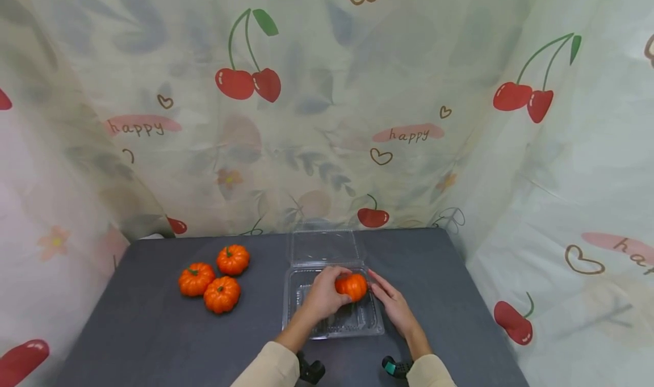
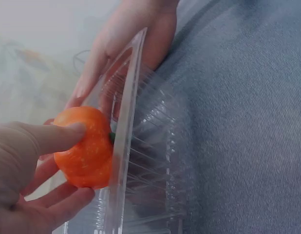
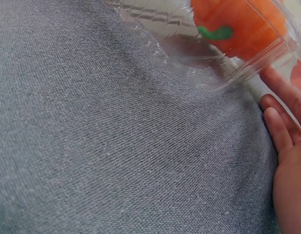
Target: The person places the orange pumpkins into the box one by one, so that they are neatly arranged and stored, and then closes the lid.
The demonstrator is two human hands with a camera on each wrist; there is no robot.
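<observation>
A small orange pumpkin is held in my left hand, over the right half of a clear plastic clamshell box. In the left wrist view the thumb and fingers grip the pumpkin from either side, its green stem facing the box rim. My right hand lies along the box's right wall, fingers extended. The right wrist view has the fingertips at the box's edge, with the pumpkin seen through the clear plastic. The box's lid stands folded back at the far side.
Three more orange pumpkins sit grouped at the left of the dark grey table: one at the back, one at the left, one in front. A printed curtain hangs behind the table and along both sides.
</observation>
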